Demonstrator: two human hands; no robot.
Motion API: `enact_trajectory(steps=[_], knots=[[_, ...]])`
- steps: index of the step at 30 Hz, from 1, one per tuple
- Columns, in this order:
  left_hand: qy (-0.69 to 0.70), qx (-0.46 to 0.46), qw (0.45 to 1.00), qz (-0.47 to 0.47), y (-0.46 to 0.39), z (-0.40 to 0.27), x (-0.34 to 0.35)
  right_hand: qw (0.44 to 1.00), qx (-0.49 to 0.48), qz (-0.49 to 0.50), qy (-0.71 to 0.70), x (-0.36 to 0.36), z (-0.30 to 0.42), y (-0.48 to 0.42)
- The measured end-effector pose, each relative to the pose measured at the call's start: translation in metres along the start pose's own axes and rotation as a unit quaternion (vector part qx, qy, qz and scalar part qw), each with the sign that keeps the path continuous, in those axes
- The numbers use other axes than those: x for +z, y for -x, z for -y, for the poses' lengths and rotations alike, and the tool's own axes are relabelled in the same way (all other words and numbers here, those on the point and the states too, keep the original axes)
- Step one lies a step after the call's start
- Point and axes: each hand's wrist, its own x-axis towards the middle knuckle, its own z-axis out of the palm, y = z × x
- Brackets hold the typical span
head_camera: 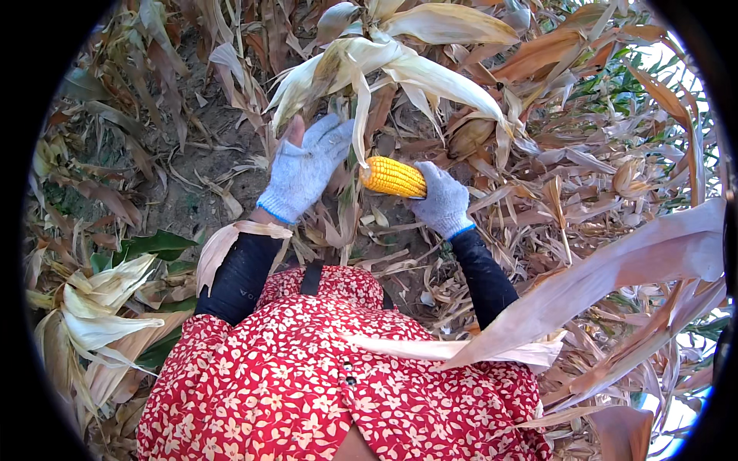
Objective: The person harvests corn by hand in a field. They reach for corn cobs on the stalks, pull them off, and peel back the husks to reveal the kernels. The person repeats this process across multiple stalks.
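A husked ear of yellow corn (394, 177) is gripped at its right end by my right hand (441, 199), which wears a pale knitted glove with a blue cuff. The cob's bare butt end points left, towards my other hand. My left hand (308, 161), gloved the same way with the thumb uncovered, is spread with nothing in it. Just above both hands hang peeled, pale corn husks (369, 63) on a stalk. One thin husk strip dangles down to the butt of the cob.
Dry corn stalks and leaves (576, 173) crowd the right side. A long dry leaf (605, 276) crosses near my right arm. Opened husks (104, 311) stand at lower left beside green leaves (155, 248). Bare soil (202, 167) shows at left among leaf litter.
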Motion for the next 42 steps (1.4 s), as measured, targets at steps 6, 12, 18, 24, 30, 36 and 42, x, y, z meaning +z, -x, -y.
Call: enact_trajectory(steps=[6, 12, 18, 24, 30, 36, 42], knots=[[-0.444, 0.007, 0.896, -0.004, 0.028, 0.051, -0.008, 0.999, 0.021, 0.022, -0.02, 0.023, 0.011, 0.046], [0.024, -0.092, 0.992, -0.081, 0.013, 0.072, 0.02, 0.934, 0.222, 0.11, -0.256, 0.053, 0.041, 0.099], [-0.393, -0.16, 0.905, -0.02, 0.024, 0.063, 0.035, 0.467, 0.534, 0.137, -0.691, 0.074, 0.052, 0.176], [-0.933, -0.213, 0.241, 0.161, 0.038, 0.058, -0.025, 0.533, 0.263, -0.304, -0.744, -0.07, -0.145, 0.006], [-0.918, -0.1, 0.332, 0.19, 0.03, 0.069, -0.012, 0.565, 0.394, -0.165, -0.706, -0.041, -0.142, -0.029], [-0.911, 0.157, 0.265, 0.275, -0.04, 0.054, 0.031, 0.462, 0.608, 0.056, -0.643, 0.144, -0.048, 0.08], [-0.989, -0.016, 0.136, 0.061, -0.149, -0.037, -0.029, 0.457, 0.66, 0.177, -0.569, 0.201, 0.024, 0.16]])
